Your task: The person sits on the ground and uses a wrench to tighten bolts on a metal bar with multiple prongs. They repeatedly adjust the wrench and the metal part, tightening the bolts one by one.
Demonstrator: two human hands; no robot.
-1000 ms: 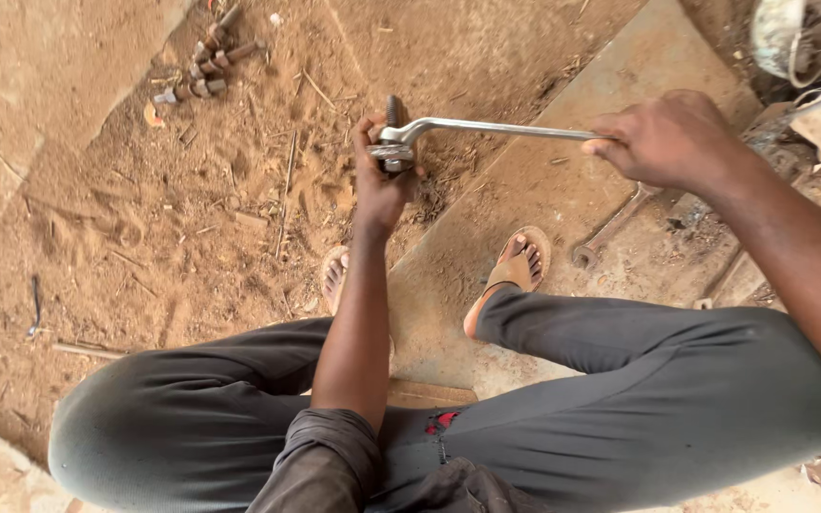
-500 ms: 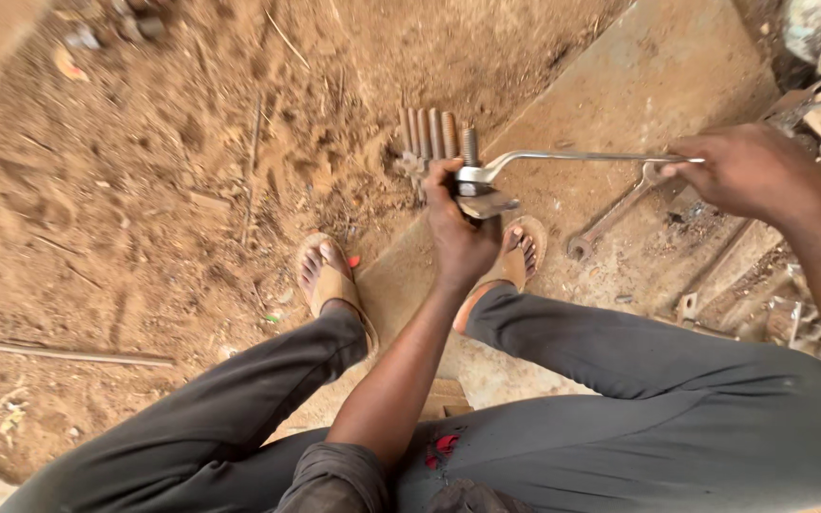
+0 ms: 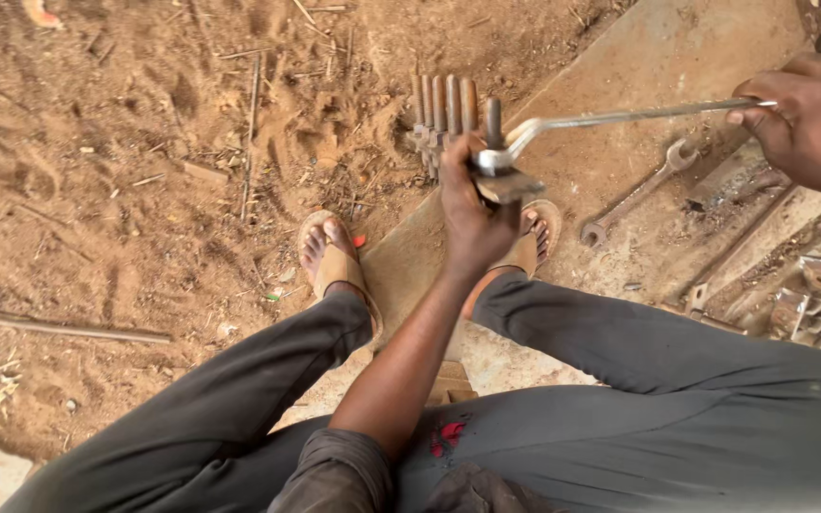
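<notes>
Over the bare dirt between the sandalled feet, the left hand (image 3: 475, 214) has stayed wrapped tight round the bolt (image 3: 493, 128), while the right hand (image 3: 810, 119), closed on the long wrench (image 3: 620, 119) handle, has swung it rightward, and a row of rusty bolts (image 3: 444, 114) has come into view behind.

Open-air metalworking yard, and you sit on bare ground.

Around you lie sandy dirt (image 3: 125, 161), a rusty steel plate (image 3: 677, 57), a spanner (image 3: 637, 193), a row of rusted bolts (image 3: 444, 114) and scrap metal parts (image 3: 814, 304).
</notes>
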